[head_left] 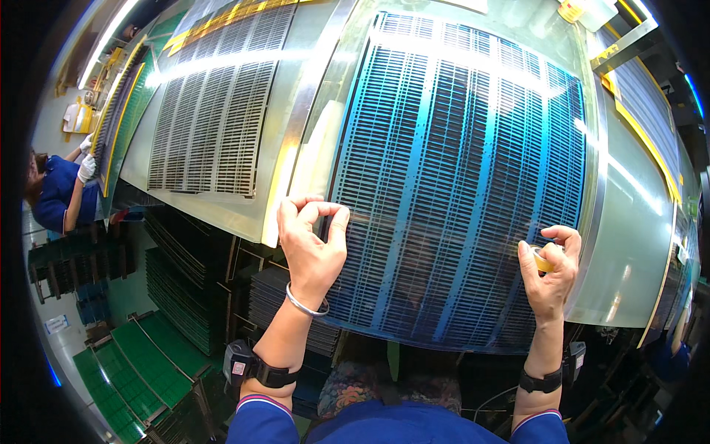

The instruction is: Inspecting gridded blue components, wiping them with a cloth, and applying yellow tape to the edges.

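Note:
A large panel [451, 177] with rows of dark slots and glossy blue bands lies in front of me on a pale, see-through work surface [629, 251]. Over its left edge my left hand [314, 240] is closed in a pinch, thumb against index finger. Whatever sits between those fingertips is too small to make out. Near the panel's right edge, my right hand [551, 274] is curled around a small roll of yellowish tape [546, 259]. A faint line crosses the glossy panel between the hands; whether it is tape or a reflection, I cannot tell.
Left of a metal strip [299, 126] lies another slotted panel [214, 111], grey. A co-worker [63, 189] in blue, wearing white gloves, handles a yellow-edged frame [118, 118] at far left. Dark stacked sheets [177, 296] and green panels [148, 370] stand below. A metal bracket [625, 46] juts in upper right.

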The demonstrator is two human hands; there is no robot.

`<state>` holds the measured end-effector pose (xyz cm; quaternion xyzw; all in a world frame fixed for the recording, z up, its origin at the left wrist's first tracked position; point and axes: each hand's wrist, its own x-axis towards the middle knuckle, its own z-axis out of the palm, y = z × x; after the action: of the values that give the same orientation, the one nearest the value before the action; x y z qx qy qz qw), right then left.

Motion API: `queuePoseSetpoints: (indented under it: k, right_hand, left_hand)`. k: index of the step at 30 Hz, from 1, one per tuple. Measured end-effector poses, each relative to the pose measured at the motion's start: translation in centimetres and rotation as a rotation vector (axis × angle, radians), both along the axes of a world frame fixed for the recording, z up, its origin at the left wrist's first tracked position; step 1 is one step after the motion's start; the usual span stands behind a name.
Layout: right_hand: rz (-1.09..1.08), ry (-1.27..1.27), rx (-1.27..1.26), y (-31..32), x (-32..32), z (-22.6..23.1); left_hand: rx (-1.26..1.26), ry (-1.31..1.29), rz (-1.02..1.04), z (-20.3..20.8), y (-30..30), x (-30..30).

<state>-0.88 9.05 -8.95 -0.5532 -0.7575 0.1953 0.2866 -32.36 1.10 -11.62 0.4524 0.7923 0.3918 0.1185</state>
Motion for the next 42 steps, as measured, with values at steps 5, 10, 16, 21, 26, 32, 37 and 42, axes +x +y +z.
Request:
queuePoseSetpoints:
  k: [5,10,16,21,26,32,37,42]
  right_hand:
    - [0.006,0.009,0.015,0.2,0.0,0.1]
    - [0.091,-0.140,0.158,0.9,2.6,0.2]
    - [-0.015,-0.196,0.185,1.1,7.6,0.4]
    - [-0.016,-0.251,0.245,1.1,9.0,-0.3]
    - [0.006,-0.272,0.329,1.3,8.9,-0.7]
    - [0.032,-0.316,0.394,1.0,8.4,-1.2]
    - [0.011,-0.326,0.416,0.1,7.5,-2.0]
    - [-0.028,-0.361,0.425,-0.5,6.8,-2.0]
  left_hand:
    - [0.037,0.185,0.002,-0.4,0.1,0.1]
    - [-0.017,0.172,-0.077,-0.8,0.3,-1.3]
    - [-0.061,0.171,-0.049,-0.5,0.0,-1.4]
    - [-0.093,0.143,-0.008,-0.5,0.1,-1.4]
    - [-0.080,0.129,-0.024,-0.5,0.1,-1.5]
    - [-0.094,0.150,-0.037,-0.5,0.1,-1.4]
    - [-0.128,0.216,-0.046,-0.6,-0.1,-2.1]
    - [-0.328,0.267,0.064,0.2,0.0,-3.4]
